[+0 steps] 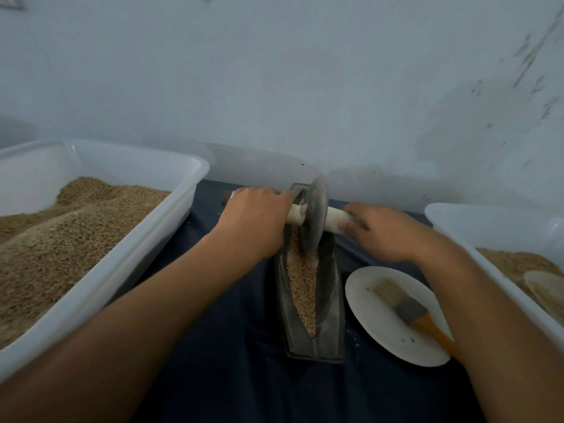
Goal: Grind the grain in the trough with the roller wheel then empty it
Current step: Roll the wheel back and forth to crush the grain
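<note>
A dark metal boat-shaped trough (331,303) lies lengthwise on the dark cloth, with tan grain (302,285) along its groove. A grey metal roller wheel (314,218) stands upright in the far part of the trough, on a pale axle handle (334,218). My left hand (254,219) grips the left end of the handle. My right hand (384,230) grips the right end. The wheel's lower edge sits in the grain.
A large white tub (146,239) heaped with grain stands at the left. Another white tub (494,227) with grain and a shallow dish is at the right. A paper plate (375,319) with a wooden-handled brush (409,309) lies right of the trough. A pale wall rises close behind.
</note>
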The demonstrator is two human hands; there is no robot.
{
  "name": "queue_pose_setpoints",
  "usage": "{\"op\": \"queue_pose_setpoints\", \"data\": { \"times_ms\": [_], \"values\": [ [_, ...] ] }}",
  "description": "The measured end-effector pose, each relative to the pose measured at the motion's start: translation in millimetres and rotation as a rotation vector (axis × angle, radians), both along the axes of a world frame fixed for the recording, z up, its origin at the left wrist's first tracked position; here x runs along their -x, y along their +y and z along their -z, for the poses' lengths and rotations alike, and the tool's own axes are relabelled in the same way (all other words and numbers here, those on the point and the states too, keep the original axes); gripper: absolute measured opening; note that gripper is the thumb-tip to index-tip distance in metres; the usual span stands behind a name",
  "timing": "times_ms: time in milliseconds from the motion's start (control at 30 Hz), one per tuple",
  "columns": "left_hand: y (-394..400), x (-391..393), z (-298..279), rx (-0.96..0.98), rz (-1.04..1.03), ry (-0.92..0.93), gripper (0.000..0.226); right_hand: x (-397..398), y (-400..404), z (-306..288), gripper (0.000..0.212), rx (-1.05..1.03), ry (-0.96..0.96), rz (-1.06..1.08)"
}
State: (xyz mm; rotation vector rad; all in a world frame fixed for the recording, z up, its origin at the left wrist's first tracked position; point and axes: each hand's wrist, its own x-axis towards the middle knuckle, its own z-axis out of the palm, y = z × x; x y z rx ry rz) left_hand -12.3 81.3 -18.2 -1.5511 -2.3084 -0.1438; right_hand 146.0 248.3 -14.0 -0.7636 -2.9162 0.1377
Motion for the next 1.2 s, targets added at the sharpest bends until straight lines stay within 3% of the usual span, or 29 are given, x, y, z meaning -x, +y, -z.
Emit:
{"op": "queue_pose_setpoints", "data": {
  "times_ms": [233,533,800,1000,1200],
  "values": [
    [-19,-22,-15,0.148,-0.056,0.055,0.032,-11,-36,-35,0.024,-0.073,-0.198,-0.005],
    [-42,-37,-31,0.277,0.005,0.006,0.035,-18,-70,-47,0.041,-0.157,-0.369,-0.063],
    [-36,-29,-29,0.247,-0.013,-0.004,0.023,-17,-62,-44,0.031,-0.133,-0.213,-0.090],
    [-16,-13,-15,-0.076,-0.030,0.036,0.043,-8,-37,-30,0.024,-0.364,0.098,-0.042],
    [3,8,10,-0.366,-0.051,0.062,0.036,15,-18,10,0.031,-0.496,0.448,0.077]
  ]
}}
